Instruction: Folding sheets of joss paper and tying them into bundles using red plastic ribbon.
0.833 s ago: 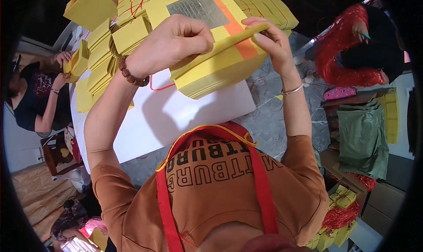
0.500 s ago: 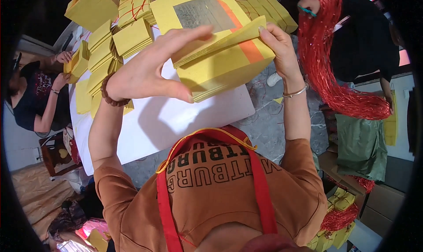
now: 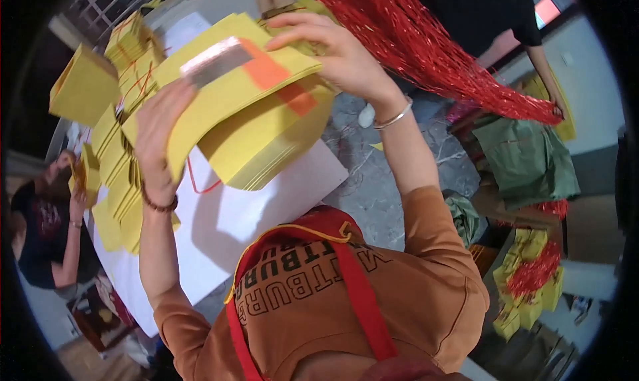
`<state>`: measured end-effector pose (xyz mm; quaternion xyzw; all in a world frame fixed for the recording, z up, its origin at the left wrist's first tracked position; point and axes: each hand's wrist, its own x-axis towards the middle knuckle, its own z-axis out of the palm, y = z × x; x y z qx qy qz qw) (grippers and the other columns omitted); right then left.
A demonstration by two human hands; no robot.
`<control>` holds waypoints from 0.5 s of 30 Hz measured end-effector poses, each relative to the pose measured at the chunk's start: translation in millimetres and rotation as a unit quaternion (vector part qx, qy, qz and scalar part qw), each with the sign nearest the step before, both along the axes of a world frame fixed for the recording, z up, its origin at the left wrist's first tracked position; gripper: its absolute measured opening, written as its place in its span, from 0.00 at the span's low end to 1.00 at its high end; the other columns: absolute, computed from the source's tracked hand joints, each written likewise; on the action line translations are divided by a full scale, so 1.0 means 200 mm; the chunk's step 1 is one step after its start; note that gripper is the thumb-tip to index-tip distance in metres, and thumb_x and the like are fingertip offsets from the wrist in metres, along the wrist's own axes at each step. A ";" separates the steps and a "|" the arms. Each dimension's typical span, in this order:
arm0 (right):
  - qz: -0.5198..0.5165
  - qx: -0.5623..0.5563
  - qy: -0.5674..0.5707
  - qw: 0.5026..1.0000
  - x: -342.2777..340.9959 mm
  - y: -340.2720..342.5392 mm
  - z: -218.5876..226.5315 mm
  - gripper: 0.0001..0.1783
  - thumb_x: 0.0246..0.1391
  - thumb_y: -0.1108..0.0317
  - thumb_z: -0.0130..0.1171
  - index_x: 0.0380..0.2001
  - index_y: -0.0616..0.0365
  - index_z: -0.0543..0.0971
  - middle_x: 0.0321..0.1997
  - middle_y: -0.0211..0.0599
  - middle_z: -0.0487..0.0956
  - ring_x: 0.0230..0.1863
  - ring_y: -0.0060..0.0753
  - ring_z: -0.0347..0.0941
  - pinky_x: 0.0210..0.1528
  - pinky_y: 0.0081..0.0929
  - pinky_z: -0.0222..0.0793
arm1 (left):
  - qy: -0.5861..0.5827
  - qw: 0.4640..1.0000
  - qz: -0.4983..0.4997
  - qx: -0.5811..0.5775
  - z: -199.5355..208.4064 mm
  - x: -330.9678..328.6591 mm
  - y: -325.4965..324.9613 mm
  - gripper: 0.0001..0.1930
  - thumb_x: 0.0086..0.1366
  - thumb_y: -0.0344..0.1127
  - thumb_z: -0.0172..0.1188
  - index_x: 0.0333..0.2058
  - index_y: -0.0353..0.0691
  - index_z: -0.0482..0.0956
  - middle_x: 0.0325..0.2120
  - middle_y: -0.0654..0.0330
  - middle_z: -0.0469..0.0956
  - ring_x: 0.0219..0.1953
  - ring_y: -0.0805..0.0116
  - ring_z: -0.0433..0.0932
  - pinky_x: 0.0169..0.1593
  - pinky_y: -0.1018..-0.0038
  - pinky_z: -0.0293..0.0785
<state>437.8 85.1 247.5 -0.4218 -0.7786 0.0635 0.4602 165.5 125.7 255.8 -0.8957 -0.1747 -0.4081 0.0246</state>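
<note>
From where I stand, the person in the brown T-shirt [image 3: 426, 281] and red apron strap [image 3: 363, 301] is handling a thick block of yellow paper sheets [image 3: 216, 101], held tilted over the near part of the white flat surface [image 3: 309, 178]. Its upper layers arch up and away from the lower ones, so a dark gap shows between them along the near side. On top sit a shiny silver-grey rectangular patch [image 3: 223, 66] and, beside it, a bright orange strip [image 3: 266, 71]. The left hand [image 3: 160, 124], blurred, has its grip closed round the left end of the upper sheets, the fingers laid over the top. The right hand [image 3: 336, 48] lies over the far right corner, fingers loosely spread and bent; how firmly that grip holds the paper I can't tell. A thin red cord [image 3: 192, 174] loops on the white just left of the block. Further left stand layered yellow paper stacks [image 3: 106, 174], and behind them yellow bundles tied with red string [image 3: 136, 74]. At the far left a co-worker in a dark top [image 3: 36, 228] holds a folded yellow paper piece [image 3: 90, 164]. Across on the right, another person in black [image 3: 466, 11] has a long hank of glittering red tinsel strands [image 3: 419, 48] stretched out, its lower end near a crumpled green plastic bag [image 3: 522, 158].
</note>
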 end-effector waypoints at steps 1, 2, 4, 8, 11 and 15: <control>-0.023 0.046 -0.037 0.998 -0.04 -0.02 0.07 0.18 0.39 0.73 0.58 0.38 0.50 0.76 0.49 0.35 0.69 0.50 0.35 0.65 0.51 0.25 0.60 | -0.006 0.999 0.026 0.032 0.02 -0.03 -0.01 0.16 0.54 0.33 0.51 0.41 0.33 0.73 0.41 0.51 0.74 0.46 0.55 0.70 0.50 0.66 0.62; -0.044 0.091 -0.075 0.992 -0.09 -0.05 0.13 0.16 0.39 0.72 0.58 0.37 0.50 0.77 0.48 0.36 0.70 0.49 0.37 0.66 0.49 0.25 0.62 | -0.012 0.997 0.052 0.063 0.03 -0.08 -0.02 0.16 0.55 0.33 0.51 0.42 0.32 0.72 0.41 0.50 0.73 0.46 0.54 0.70 0.51 0.66 0.61; -0.027 0.090 -0.057 0.994 -0.23 -0.13 0.19 0.16 0.39 0.71 0.58 0.37 0.51 0.76 0.47 0.37 0.70 0.48 0.38 0.66 0.47 0.26 0.64 | -0.020 0.993 0.081 0.090 0.02 -0.25 -0.05 0.25 0.63 0.47 0.41 0.44 0.28 0.70 0.44 0.47 0.70 0.49 0.56 0.68 0.53 0.65 0.60; 0.028 0.076 0.036 0.996 -0.39 -0.20 0.16 0.15 0.43 0.62 0.57 0.37 0.51 0.76 0.44 0.37 0.72 0.43 0.43 0.68 0.50 0.36 0.62 | -0.267 0.949 0.005 -0.169 -0.17 -0.55 -0.10 0.27 0.62 0.49 0.43 0.46 0.27 0.67 0.47 0.43 0.67 0.49 0.55 0.67 0.54 0.65 0.61; 0.032 0.061 0.033 0.997 -0.36 -0.22 0.14 0.16 0.44 0.68 0.59 0.40 0.55 0.74 0.46 0.38 0.71 0.45 0.35 0.67 0.39 0.25 0.67 | -0.325 0.916 0.101 -0.213 -0.47 -0.88 -0.10 0.26 0.62 0.46 0.46 0.48 0.27 0.65 0.50 0.47 0.64 0.51 0.57 0.65 0.56 0.65 0.59; 0.046 -0.018 0.072 0.996 -0.26 -0.29 0.14 0.16 0.45 0.72 0.58 0.41 0.57 0.74 0.44 0.36 0.72 0.43 0.28 0.68 0.39 0.20 0.66 | -0.486 0.813 0.194 -0.257 -0.47 -0.87 -0.17 0.21 0.61 0.36 0.51 0.49 0.28 0.63 0.48 0.53 0.66 0.47 0.66 0.67 0.53 0.71 0.60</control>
